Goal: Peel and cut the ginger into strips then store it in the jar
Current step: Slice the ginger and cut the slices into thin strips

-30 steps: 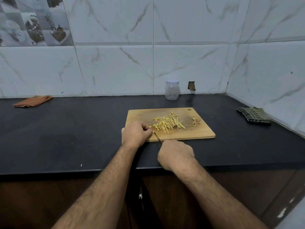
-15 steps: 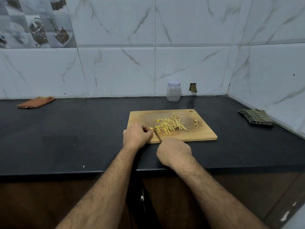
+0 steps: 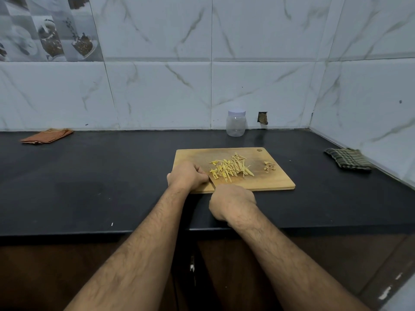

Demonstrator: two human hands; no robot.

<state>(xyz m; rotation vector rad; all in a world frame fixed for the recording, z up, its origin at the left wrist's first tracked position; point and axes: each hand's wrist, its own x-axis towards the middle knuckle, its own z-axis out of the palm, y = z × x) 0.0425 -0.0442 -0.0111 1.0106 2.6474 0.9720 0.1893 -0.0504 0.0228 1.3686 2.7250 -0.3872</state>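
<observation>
A wooden cutting board (image 3: 276, 178) lies on the black counter. A pile of yellow ginger strips (image 3: 231, 168) spreads over its middle, and a small heap of peel scraps (image 3: 269, 166) sits near its right side. My left hand (image 3: 187, 176) rests curled on the board's left part, fingers pressed down at the pile's left end; what it holds is hidden. My right hand (image 3: 231, 202) grips a knife (image 3: 212, 182), whose dark blade shows between the hands. A clear plastic jar (image 3: 236, 123) with a white lid stands shut at the back wall.
An orange cloth (image 3: 47, 136) lies at the back left of the counter (image 3: 101, 176). A green checked cloth (image 3: 347, 162) lies at the right, next to the side wall. A small hole (image 3: 262, 117) marks the wall tile beside the jar.
The knife blade has shifted slightly left, close against my left fingers. Both hands have stayed at the board's front left.
</observation>
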